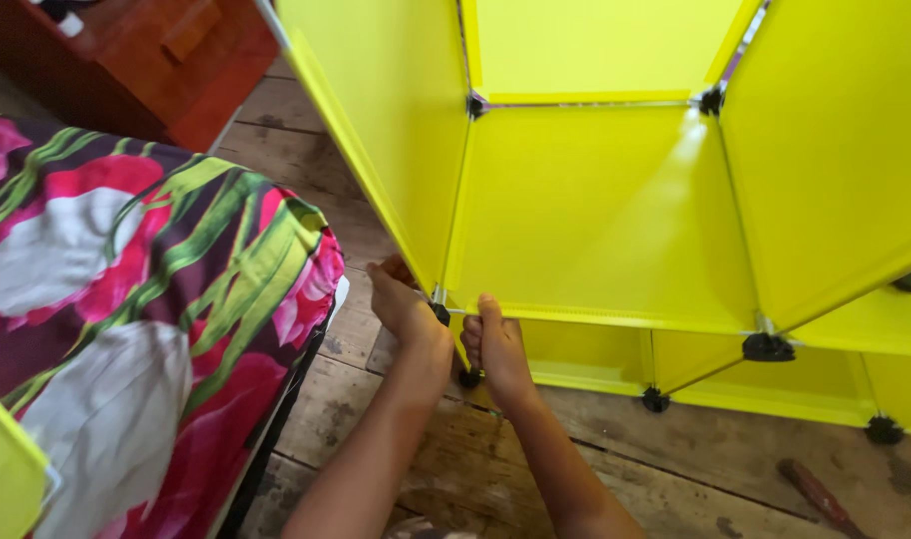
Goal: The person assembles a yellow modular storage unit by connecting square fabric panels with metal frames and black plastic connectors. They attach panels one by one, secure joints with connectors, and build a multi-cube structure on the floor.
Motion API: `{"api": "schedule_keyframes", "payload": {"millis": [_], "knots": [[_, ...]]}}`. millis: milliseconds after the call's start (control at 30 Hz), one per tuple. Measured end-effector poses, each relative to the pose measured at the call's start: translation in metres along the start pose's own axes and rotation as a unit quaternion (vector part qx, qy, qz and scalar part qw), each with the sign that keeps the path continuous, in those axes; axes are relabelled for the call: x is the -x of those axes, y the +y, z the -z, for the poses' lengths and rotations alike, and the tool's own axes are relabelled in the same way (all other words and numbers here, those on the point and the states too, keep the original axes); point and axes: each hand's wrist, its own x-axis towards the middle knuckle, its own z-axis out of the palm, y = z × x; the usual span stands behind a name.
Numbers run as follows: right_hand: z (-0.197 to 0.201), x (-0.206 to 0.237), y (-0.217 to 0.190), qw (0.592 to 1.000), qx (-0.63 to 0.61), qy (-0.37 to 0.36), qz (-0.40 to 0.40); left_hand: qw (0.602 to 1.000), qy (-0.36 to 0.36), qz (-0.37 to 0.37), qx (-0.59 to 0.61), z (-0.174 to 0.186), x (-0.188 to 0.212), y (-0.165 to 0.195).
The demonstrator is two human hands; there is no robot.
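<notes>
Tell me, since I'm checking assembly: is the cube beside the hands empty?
Empty: the yellow cube shows only bare panels; both hands grip its front-left corner connector.

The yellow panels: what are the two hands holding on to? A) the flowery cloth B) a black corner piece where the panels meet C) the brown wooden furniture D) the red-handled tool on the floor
B: the left hand and right hand both close around the black corner connector where the yellow panels join, away from the flowery cloth and the tool.

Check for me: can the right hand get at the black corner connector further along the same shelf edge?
Probably yes. The right hand grips the shelf front edge, and nothing sits between it and that connector.
</notes>
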Motion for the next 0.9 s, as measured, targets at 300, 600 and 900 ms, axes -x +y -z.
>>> {"api": "schedule_keyframes", "payload": {"millis": [300, 600, 900], "knots": [[0.017, -0.008, -0.005, 0.999, 0.026, -0.029, -0.017, 0.963, -0.015, -0.250, -0.100, 0.071, 0.032, 0.024], [0.015, 0.000, 0.003, 0.999, 0.011, 0.007, -0.033, 0.815, 0.028, -0.552, -0.174, 0.008, 0.037, 0.020], [0.014, 0.011, -0.001, 0.998, -0.022, -0.043, -0.034, 0.804, -0.010, -0.575, -0.152, 0.040, 0.078, 0.035]]}}
